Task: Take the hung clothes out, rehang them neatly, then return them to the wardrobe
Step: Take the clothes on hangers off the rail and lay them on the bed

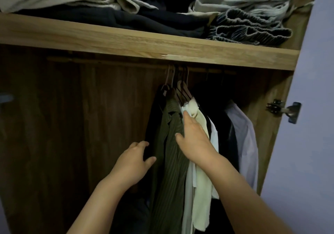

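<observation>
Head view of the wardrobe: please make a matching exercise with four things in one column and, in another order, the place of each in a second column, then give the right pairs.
Things:
1. olive ribbed shirt
2. cream garment
3. grey jeans with elastic waist
4. metal hinge

Places:
A. folded on the top shelf, at its right end
B. hanging between the two hands
C. on the right side wall of the wardrobe
D. hanging under the right hand

The left hand touches the dark garment left of the olive one.

Pairs: 1-B, 2-D, 3-A, 4-C
</observation>
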Demonstrator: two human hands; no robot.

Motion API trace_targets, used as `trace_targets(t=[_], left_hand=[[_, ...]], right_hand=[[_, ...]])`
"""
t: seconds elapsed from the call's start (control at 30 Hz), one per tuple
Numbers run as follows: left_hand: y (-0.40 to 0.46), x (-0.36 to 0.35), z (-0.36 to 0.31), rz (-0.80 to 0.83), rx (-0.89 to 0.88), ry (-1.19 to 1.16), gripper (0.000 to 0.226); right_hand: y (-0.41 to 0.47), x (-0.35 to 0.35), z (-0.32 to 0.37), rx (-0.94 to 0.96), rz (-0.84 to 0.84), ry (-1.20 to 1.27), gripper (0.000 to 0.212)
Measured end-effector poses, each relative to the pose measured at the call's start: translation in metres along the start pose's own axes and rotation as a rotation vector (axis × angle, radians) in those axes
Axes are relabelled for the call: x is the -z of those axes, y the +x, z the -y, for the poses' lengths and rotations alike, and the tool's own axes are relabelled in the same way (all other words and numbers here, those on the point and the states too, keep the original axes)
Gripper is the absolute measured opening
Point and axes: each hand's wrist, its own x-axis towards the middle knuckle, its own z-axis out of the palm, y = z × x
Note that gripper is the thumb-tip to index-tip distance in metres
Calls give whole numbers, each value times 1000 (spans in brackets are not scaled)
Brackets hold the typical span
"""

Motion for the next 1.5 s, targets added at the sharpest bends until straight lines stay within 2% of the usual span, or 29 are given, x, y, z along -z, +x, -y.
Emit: trace_targets(t=[0.2,0.27,0.33,0.4,0.47,0.53,0.67,0.83,0.93,1.03,1.2,1.5], left_hand=[[64,21,33,-35,-70,-40,56],[82,27,43,-74,-104,-56,55],[97,30,50,-113,-140,-67,54],[109,33,55,-158,-169,-65,53],[117,35,61,-200,-193,-55,52],[123,37,68,-221,-212,-63,51],[132,44,79,-238,-232,-86,50],[134,50,84,-269,-243,-95,48],[132,50,81,-264,-256,-102,47],[128,47,78,-257,-276,-116,46],[120,45,68,-288,-245,-128,40],[88,17,21,-294,-227,-132,40]], right_hand=[[72,-28,5,-162,-135,120,64],[93,-37,10,-209,-174,191,51],[113,-45,16,-249,-146,362,37],[128,-57,22,-311,-49,608,40],[137,-69,28,-358,11,696,38],[145,-80,31,-381,-37,760,34],[152,-80,36,-352,-238,1160,40],[155,-62,41,-327,-246,1423,56],[141,-51,36,-273,-228,1421,49],[113,-45,24,-162,-111,1378,46],[61,-14,0,-40,53,1266,54],[-47,74,-44,-93,211,968,47]])
